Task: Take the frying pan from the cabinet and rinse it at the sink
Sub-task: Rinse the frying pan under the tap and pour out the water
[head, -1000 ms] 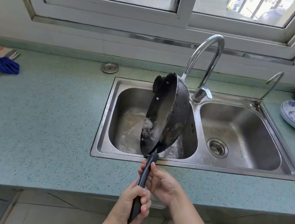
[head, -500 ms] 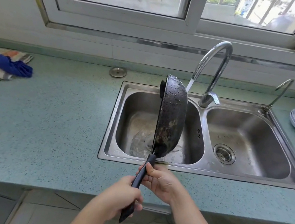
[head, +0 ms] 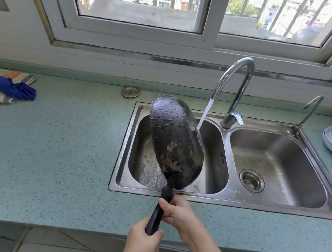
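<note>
Both hands clench the black handle (head: 159, 209): the left hand (head: 142, 247) wraps its lower end, the right hand (head: 178, 213) grips just above. The frying pan (head: 174, 141) tilts, wet underside up, over the sink's (head: 274, 209) left basin, with water from the faucet (head: 237, 89) striking its far edge.

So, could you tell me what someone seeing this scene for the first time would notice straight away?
First, the black frying pan, tilted on edge over the left basin of the steel sink, its wet underside facing the camera. Both hands grip its dark handle over the counter's front edge, the right hand above the left hand. Water streams from the curved faucet down behind the pan's right rim.
</note>
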